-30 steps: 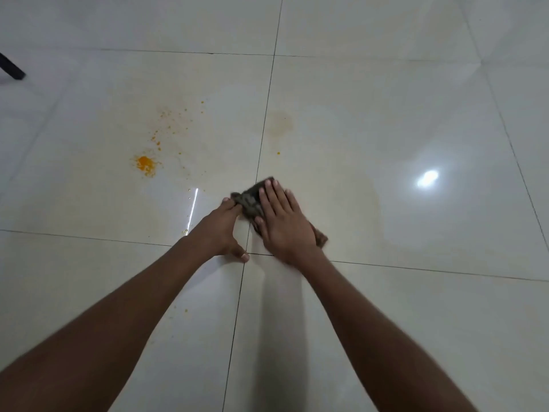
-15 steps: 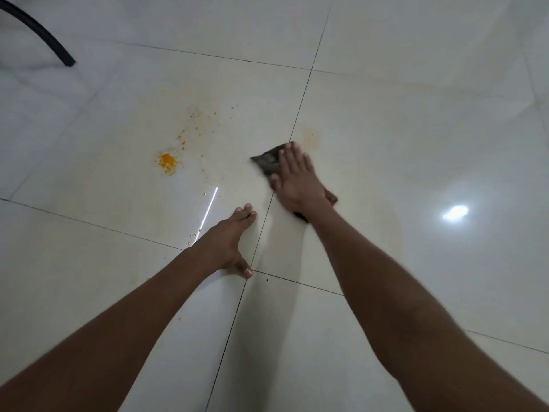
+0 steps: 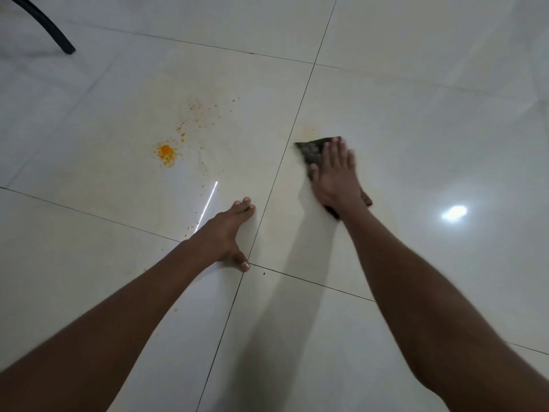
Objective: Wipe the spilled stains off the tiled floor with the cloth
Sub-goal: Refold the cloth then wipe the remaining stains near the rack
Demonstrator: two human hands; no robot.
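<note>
A dark grey cloth (image 3: 312, 150) lies flat on the glossy cream tiled floor (image 3: 416, 129), just right of a grout line. My right hand (image 3: 337, 176) presses on it with the palm down and the fingers spread, covering most of it. My left hand (image 3: 227, 231) rests flat on the floor nearer to me, left of the same grout line, holding nothing. An orange blob stain (image 3: 166, 153) sits on the left tile, with small orange specks (image 3: 196, 117) scattered beyond it. A faint yellowish smear (image 3: 307, 129) shows just past the cloth.
A black curved furniture leg (image 3: 56, 34) stands on the floor at the top left. A few orange droplets (image 3: 191, 227) lie beside my left wrist. A bright lamp reflection (image 3: 453, 212) glares on the right tile.
My right hand has pushed the cloth away from me, off the left hand and up along the grout line. The left hand let go of the cloth and stayed planted on the floor.
</note>
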